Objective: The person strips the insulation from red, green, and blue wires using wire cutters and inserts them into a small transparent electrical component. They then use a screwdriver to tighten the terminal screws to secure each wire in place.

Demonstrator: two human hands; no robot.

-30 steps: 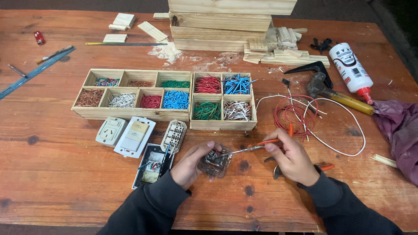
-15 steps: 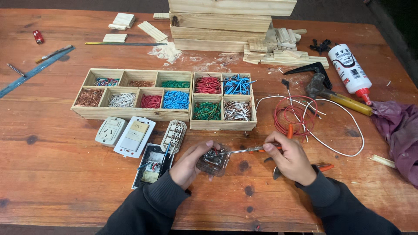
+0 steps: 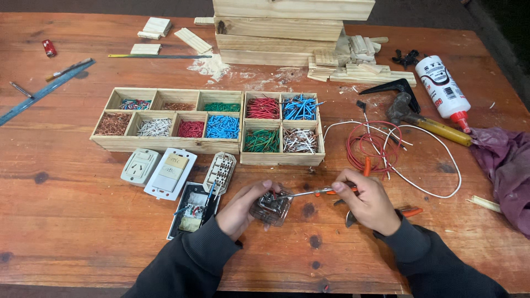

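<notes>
My left hand [image 3: 243, 208] grips a small clear plastic electrical module [image 3: 271, 207] with dark parts inside, held just above the wooden table [image 3: 66, 221]. My right hand [image 3: 367, 201] holds a thin screwdriver [image 3: 309, 193] with an orange handle; its metal shaft points left and its tip sits on the top of the module. Both hands are near the table's front edge, right of centre.
Two wooden compartment boxes [image 3: 165, 144] [image 3: 281, 159] hold coloured wire pieces. White switch plates [image 3: 171, 172], an opened black module [image 3: 193, 212], red and white wire coils [image 3: 381, 146], orange-handled pliers [image 3: 406, 211], a hammer [image 3: 425, 121], a glue bottle [image 3: 441, 88], purple cloth [image 3: 508, 165] and stacked wood [image 3: 287, 25] lie around.
The hands and module shifted slightly; the screwdriver tip stays on the module and its shaft lies a little flatter than before.
</notes>
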